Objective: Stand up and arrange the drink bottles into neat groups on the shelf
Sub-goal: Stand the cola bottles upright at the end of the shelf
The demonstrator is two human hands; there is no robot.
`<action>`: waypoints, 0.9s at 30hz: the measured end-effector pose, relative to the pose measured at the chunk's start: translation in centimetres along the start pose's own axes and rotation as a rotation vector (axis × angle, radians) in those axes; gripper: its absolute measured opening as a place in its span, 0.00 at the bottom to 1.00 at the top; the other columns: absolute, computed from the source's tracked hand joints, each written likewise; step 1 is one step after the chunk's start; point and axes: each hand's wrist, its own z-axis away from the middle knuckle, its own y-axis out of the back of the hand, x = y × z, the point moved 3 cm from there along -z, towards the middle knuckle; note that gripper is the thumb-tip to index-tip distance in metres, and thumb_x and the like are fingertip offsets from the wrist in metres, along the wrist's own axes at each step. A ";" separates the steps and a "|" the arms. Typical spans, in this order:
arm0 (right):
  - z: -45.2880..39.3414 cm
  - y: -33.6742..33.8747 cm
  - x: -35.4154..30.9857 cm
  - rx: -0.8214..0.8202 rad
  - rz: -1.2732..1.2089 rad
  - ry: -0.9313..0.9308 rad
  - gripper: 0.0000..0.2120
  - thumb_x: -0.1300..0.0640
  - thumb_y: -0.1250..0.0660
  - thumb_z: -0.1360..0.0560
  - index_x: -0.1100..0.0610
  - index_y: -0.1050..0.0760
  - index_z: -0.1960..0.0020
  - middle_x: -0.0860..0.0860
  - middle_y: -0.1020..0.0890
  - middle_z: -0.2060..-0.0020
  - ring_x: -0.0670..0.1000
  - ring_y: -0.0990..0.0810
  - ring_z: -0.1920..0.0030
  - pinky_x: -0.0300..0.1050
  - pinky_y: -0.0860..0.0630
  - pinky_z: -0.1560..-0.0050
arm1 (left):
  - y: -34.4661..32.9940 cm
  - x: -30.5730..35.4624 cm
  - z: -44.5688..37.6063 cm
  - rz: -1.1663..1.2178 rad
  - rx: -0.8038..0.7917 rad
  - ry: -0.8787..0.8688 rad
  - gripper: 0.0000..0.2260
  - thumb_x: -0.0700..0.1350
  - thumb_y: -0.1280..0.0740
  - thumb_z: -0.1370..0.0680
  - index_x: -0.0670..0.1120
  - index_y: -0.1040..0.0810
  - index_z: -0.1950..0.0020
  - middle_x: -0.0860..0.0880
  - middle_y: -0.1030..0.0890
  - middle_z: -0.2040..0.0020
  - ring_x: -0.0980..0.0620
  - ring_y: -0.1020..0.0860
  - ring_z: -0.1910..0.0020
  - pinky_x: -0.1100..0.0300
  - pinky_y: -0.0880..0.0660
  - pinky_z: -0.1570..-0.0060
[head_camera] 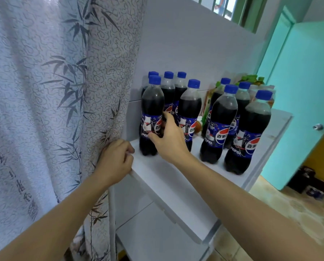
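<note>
Several cola bottles with blue caps stand upright on a white shelf [168,178]. My right hand [169,140] grips the front-left cola bottle [151,110] at its label, thumb at the front and fingers behind. Close on its right stands another cola bottle [190,108], with more in a row behind. A second cluster of cola bottles [247,129] stands further right. My left hand [116,162] curls over the shelf's left front corner, against the curtain.
A bamboo-print curtain [53,110] hangs on the left, touching the shelf's side. Green-capped drink bottles [251,80] stand behind the right cluster. A turquoise door [304,91] with a metal knob stands on the right. White cabinet panels lie below the shelf.
</note>
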 end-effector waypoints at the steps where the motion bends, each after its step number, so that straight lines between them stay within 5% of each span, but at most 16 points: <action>1: 0.5 0.3 0.3 -0.022 -0.021 0.005 0.32 0.58 0.26 0.25 0.52 0.36 0.25 0.49 0.19 0.38 0.50 0.20 0.39 0.54 0.23 0.34 | 0.4 1.1 0.1 -0.019 -0.046 -0.018 0.14 0.49 0.41 0.28 0.45 0.19 0.50 0.50 0.22 0.53 0.48 0.23 0.51 0.52 0.25 0.50; 4: 3.2 2.5 0.9 -0.051 -0.055 0.071 0.26 0.59 0.29 0.24 0.54 0.30 0.28 0.48 0.18 0.43 0.44 0.19 0.45 0.46 0.21 0.40 | 0.9 5.5 1.7 -0.052 -0.145 -0.149 0.15 0.54 0.42 0.29 0.49 0.19 0.54 0.54 0.23 0.55 0.53 0.24 0.54 0.53 0.24 0.56; 7: 7.0 7.0 2.6 0.070 -0.159 0.211 0.14 0.64 0.30 0.24 0.53 0.23 0.39 0.45 0.17 0.55 0.45 0.18 0.55 0.38 0.23 0.59 | -0.1 10.2 4.1 0.023 -0.246 -0.284 0.12 0.52 0.40 0.28 0.52 0.19 0.54 0.58 0.25 0.55 0.57 0.26 0.53 0.59 0.27 0.54; 10: 9.3 13.2 6.2 0.371 -0.239 0.350 0.12 0.67 0.32 0.25 0.51 0.24 0.49 0.44 0.21 0.60 0.50 0.22 0.63 0.42 0.25 0.66 | -2.0 14.0 5.0 0.069 -0.362 -0.335 0.13 0.53 0.39 0.24 0.54 0.19 0.44 0.60 0.24 0.48 0.60 0.27 0.46 0.63 0.29 0.45; 13: 8.8 18.2 11.7 0.604 -0.274 0.303 0.19 0.61 0.29 0.29 0.48 0.32 0.44 0.49 0.25 0.52 0.56 0.24 0.57 0.45 0.25 0.61 | -4.0 16.9 4.6 0.131 -0.374 -0.229 0.21 0.54 0.36 0.21 0.56 0.29 0.28 0.62 0.28 0.37 0.66 0.29 0.38 0.63 0.29 0.36; 16: 6.5 20.3 15.3 0.342 -0.289 0.176 0.34 0.56 0.21 0.31 0.47 0.36 0.33 0.49 0.25 0.40 0.52 0.22 0.42 0.46 0.21 0.50 | -5.5 20.5 3.0 0.347 -0.285 -0.043 0.34 0.49 0.31 0.21 0.61 0.46 0.20 0.68 0.35 0.28 0.72 0.35 0.30 0.65 0.33 0.30; 20: 3.5 20.4 17.4 -0.162 -0.307 0.157 0.37 0.57 0.20 0.31 0.43 0.35 0.29 0.34 0.21 0.40 0.40 0.20 0.41 0.34 0.21 0.51 | -7.6 25.3 -1.5 0.482 -0.033 0.114 0.38 0.39 0.28 0.23 0.73 0.46 0.32 0.80 0.30 0.43 0.80 0.30 0.41 0.79 0.31 0.43; 24: 2.0 20.7 18.3 -0.321 -0.345 0.216 0.32 0.57 0.22 0.28 0.48 0.31 0.29 0.35 0.18 0.43 0.38 0.19 0.43 0.32 0.22 0.50 | -8.7 26.1 -2.9 0.461 0.120 0.206 0.33 0.41 0.26 0.24 0.54 0.38 0.25 0.59 0.21 0.36 0.63 0.22 0.38 0.53 0.23 0.35; 27: 1.3 20.9 18.4 -0.396 -0.327 0.231 0.34 0.55 0.22 0.28 0.48 0.33 0.27 0.38 0.19 0.39 0.38 0.20 0.41 0.33 0.22 0.44 | -7.8 26.5 -0.6 0.349 0.188 0.227 0.31 0.43 0.26 0.23 0.53 0.36 0.24 0.59 0.21 0.35 0.64 0.23 0.38 0.52 0.23 0.35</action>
